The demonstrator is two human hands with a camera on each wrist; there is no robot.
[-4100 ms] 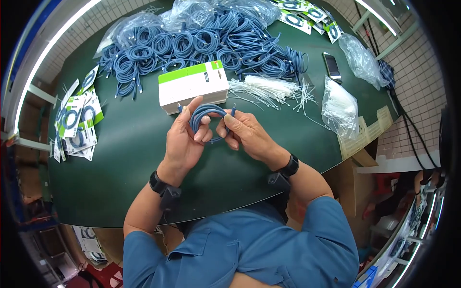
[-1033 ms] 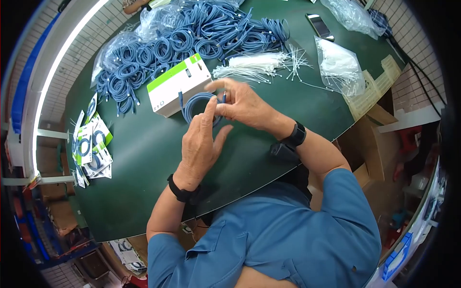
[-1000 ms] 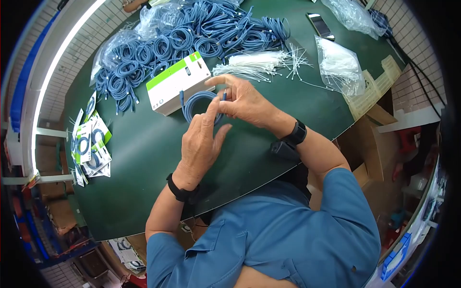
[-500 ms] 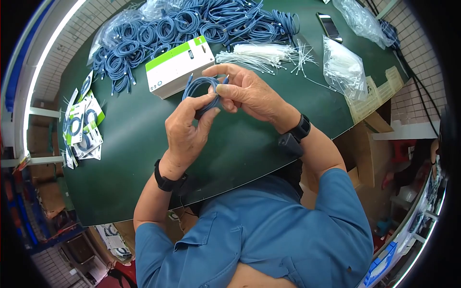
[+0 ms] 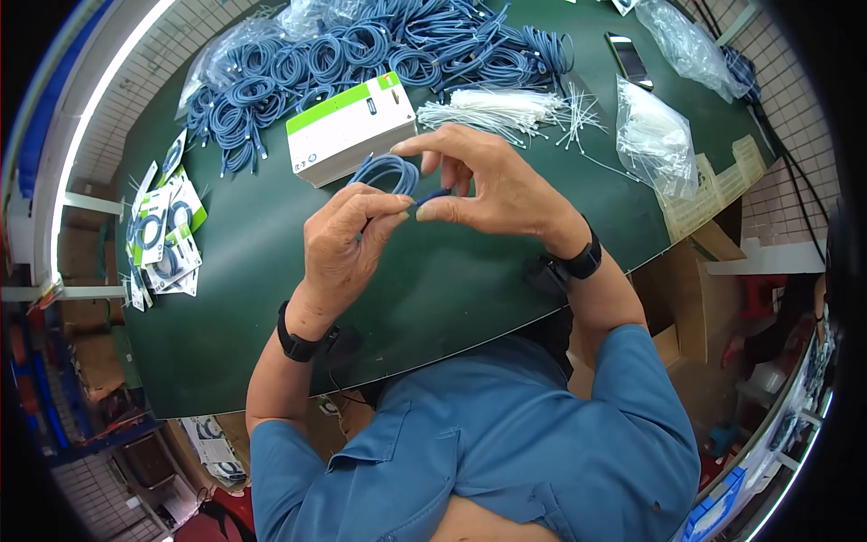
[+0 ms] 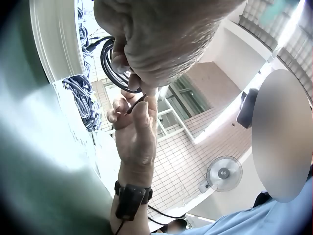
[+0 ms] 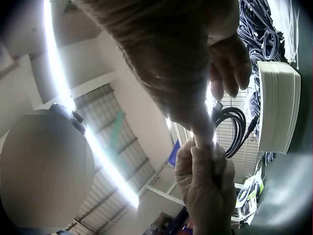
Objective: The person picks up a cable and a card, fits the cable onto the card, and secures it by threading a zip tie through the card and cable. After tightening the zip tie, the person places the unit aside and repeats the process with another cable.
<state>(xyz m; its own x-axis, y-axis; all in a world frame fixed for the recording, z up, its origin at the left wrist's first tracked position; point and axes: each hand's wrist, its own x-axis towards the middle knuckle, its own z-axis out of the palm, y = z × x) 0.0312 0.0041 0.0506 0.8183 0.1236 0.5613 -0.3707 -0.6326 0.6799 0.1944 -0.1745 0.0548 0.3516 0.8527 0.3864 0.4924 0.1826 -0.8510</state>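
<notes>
A blue cable coiled into a ring (image 5: pixel 411 174) hangs over the near side of the table, in front of the white and green stack. My left hand (image 5: pixel 336 237) pinches the coil's lower side between thumb and forefinger. To its right, my right hand (image 5: pixel 510 185) holds the cable's free end between thumb and curled fingers, forefinger arched above. The left wrist view shows this dark end (image 6: pixel 136 105) against the right thumb, with the coil (image 6: pixel 104 61) beyond. One plug (image 7: pixel 253 123) sticks out from the coil's far side in the right wrist view.
Behind lies a heap of blue coiled cables (image 5: pixel 334 59). White cable ties (image 5: pixel 497 108), a bag of ties (image 5: pixel 655 140) and a phone (image 5: pixel 628 60) are at the right. Carded cables (image 5: pixel 167 235) lie at the left. The stack of white and green cards (image 5: pixel 352 131) stands close ahead.
Both hands first handled the coil, turning it about. Since half a second ago, my right thumb has left the coil's side and the right hand has drawn the cable end rightward and down.
</notes>
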